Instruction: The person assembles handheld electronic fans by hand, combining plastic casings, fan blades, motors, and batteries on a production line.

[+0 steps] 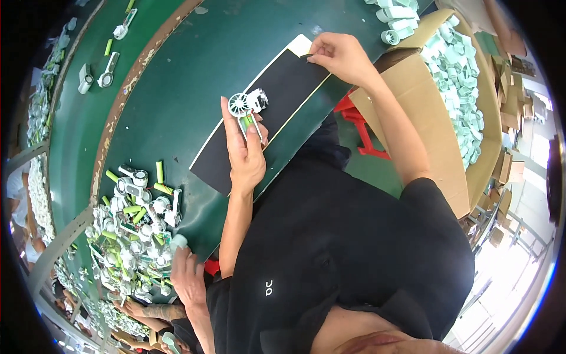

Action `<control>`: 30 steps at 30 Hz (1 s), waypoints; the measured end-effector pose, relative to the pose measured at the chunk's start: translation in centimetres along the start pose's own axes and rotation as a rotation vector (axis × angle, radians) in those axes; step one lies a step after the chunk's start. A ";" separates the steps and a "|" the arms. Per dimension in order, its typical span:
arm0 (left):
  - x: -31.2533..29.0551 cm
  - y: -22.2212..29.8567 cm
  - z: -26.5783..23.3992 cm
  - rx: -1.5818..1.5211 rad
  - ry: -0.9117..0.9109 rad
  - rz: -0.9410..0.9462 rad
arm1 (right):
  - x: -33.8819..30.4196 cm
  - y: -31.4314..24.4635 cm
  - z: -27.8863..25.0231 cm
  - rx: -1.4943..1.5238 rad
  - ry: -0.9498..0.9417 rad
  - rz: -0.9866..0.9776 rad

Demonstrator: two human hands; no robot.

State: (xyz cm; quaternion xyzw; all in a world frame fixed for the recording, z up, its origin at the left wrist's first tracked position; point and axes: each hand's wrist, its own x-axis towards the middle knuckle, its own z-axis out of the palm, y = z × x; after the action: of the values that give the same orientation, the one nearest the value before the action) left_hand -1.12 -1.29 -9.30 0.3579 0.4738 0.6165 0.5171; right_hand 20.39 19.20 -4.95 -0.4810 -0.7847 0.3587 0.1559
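Left hand (246,158) half-curled around a white fan unit (246,118) above the black mat (284,88), I pinch the mat's right end with my right hand (343,58).

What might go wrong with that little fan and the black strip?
The white fan unit sits up in the left hand; it might get dropped if the grip loosens. The right hand seems to pinch the black strip at its far end, so a hard tug could crease it. The loose parts heap looks jumbled and could slide.
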 end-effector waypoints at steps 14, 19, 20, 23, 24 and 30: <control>0.0 5.3 1.6 0.129 -0.002 -0.004 | -4.5 -15.1 -1.7 0.225 -0.444 -0.179; 0.1 4.8 1.6 0.291 -0.028 0.162 | -3.8 -15.7 -0.1 0.020 -0.416 -0.262; 0.2 4.4 1.5 0.345 -0.028 0.190 | -3.6 -15.6 0.2 -0.035 -0.397 -0.269; 0.1 4.5 1.9 0.452 -0.039 0.264 | -3.9 -15.5 0.1 -0.059 -0.334 -0.342; 0.3 4.7 1.9 0.520 -0.040 0.321 | -3.8 -15.5 0.6 -0.062 -0.312 -0.390; 0.3 5.7 1.7 0.361 -0.027 0.183 | -3.7 -16.6 0.5 0.139 -0.399 -0.164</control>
State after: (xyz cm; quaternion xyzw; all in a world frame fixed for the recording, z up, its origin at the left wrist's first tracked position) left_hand -1.32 -0.70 -3.34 0.4946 0.5349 0.5612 0.3928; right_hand 11.21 11.09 6.91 -0.3232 -0.8098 0.4860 0.0592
